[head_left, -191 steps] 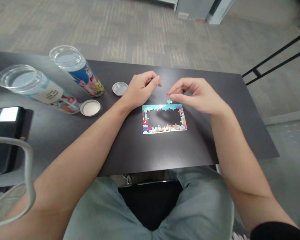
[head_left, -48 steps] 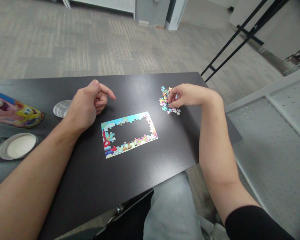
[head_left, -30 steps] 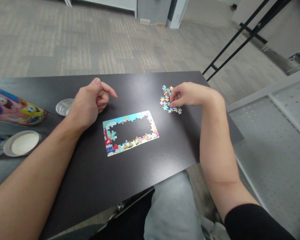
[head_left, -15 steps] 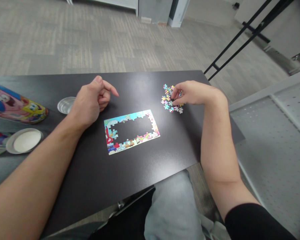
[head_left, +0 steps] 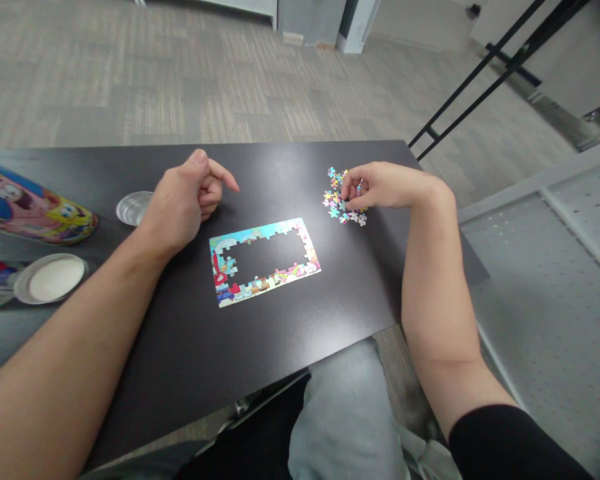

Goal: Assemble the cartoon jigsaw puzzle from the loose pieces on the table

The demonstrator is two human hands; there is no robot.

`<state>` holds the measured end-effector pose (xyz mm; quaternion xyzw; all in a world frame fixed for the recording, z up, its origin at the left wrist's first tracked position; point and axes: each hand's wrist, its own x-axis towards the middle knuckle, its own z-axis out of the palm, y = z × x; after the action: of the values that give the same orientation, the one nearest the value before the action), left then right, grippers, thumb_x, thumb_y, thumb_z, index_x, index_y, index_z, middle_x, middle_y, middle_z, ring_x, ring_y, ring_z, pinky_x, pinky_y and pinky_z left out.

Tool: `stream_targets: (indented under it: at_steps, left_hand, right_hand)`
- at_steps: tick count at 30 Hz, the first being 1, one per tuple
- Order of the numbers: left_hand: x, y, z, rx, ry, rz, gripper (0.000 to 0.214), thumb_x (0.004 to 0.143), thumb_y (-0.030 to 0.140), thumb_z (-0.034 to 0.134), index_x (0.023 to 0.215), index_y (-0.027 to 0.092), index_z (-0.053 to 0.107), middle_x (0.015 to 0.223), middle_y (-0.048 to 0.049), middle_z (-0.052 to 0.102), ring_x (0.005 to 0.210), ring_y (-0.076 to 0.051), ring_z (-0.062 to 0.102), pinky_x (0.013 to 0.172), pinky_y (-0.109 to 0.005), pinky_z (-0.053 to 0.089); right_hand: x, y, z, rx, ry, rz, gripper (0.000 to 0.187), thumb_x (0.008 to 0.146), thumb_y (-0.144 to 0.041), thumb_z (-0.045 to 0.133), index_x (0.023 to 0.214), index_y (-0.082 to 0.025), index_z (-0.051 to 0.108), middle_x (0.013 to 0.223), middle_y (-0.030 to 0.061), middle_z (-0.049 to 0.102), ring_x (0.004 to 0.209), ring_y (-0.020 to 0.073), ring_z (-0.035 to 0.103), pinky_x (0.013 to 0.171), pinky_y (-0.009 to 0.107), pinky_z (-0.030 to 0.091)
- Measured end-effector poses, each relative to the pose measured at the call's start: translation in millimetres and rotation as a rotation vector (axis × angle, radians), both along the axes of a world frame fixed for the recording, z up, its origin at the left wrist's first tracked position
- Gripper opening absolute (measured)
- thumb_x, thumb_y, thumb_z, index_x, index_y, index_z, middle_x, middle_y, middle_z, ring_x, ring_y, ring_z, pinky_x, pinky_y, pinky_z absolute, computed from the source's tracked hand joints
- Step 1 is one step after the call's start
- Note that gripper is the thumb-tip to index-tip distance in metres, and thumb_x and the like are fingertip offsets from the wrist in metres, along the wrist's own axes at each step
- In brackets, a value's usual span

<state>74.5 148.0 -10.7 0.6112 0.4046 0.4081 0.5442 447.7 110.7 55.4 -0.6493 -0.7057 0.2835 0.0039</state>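
Observation:
A puzzle frame [head_left: 265, 291] of joined cartoon-printed pieces lies on the dark table, its middle showing bare tabletop. To its upper right is a pile of loose puzzle pieces [head_left: 334, 200]. My right hand [head_left: 373, 185] reaches over that pile with fingers bent down and a small gap between thumb and fingertips. Its tips touch or hover just above the pieces; part of the pile is hidden under it. Left of the frame, my left hand [head_left: 183, 197] rests with most fingers curled in and the index finger partly out. Nothing shows in it.
A clear lid-like dish [head_left: 130, 208] lies beside my left wrist. At the far left are a cartoon-printed can [head_left: 45, 207] and another printed container with a round, pale end [head_left: 55, 278]. The table [head_left: 265, 347] has its near edge close to my legs.
My right fingers have shifted very slightly over the loose pieces. The left hand keeps its pose, and the view has moved a tiny bit.

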Motion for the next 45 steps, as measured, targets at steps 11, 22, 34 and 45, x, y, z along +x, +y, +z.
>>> stream_targets:
  at_steps: [11, 22, 34, 45]
  left_hand:
    - [-1.3, 1.2, -1.1, -0.018, 0.004, -0.011, 0.059, 0.105, 0.082, 0.073, 0.088, 0.026, 0.08, 0.066, 0.0055, 0.03, 0.057, -0.017, 0.015, 0.057, -0.042, 0.008]
    - [-2.6, 3.6, -2.9, 0.004, 0.032, -0.038, 0.065, 0.107, 0.089, 0.074, 0.09, 0.026, 0.077, 0.064, 0.0079, 0.033, 0.055, -0.016, 0.018, 0.057, -0.044, 0.012]
    - [-0.7, 7.6, -8.1, 0.045, 0.029, -0.036, 0.072, 0.106, 0.096, 0.07, 0.087, 0.026, 0.077, 0.061, 0.0076, 0.032, 0.053, -0.016, 0.017, 0.052, -0.043, 0.011]
    - [2.8, -1.2, -2.4, 0.048, 0.055, -0.019, 0.062, 0.105, 0.088, 0.066, 0.085, 0.03, 0.076, 0.063, 0.005, 0.033, 0.056, -0.019, 0.018, 0.061, -0.046, 0.014]
  right_hand:
    - [15.9, 10.7, -25.2, -0.079, 0.325, 0.058, 0.024, 0.078, -0.026, 0.102, 0.092, -0.03, 0.083, 0.086, -0.0012, 0.086, 0.078, 0.0228, 0.075, 0.074, 0.039, 0.055]
    - [10.8, 5.8, -18.1, -0.149, 0.383, 0.066, 0.045, 0.079, -0.059, 0.111, 0.101, -0.029, 0.085, 0.092, -0.0007, 0.087, 0.079, 0.0206, 0.073, 0.078, 0.039, 0.055]
    - [-0.7, 1.5, -9.5, -0.125, 0.188, 0.098, 0.045, 0.089, -0.063, 0.112, 0.097, -0.029, 0.083, 0.083, -0.0008, 0.081, 0.075, 0.0218, 0.072, 0.074, 0.042, 0.053]
    - [-83.7, -12.7, -22.8, 0.12, 0.55, 0.121, 0.042, 0.091, -0.07, 0.109, 0.099, -0.033, 0.09, 0.095, 0.003, 0.089, 0.093, 0.0273, 0.077, 0.084, 0.045, 0.065]
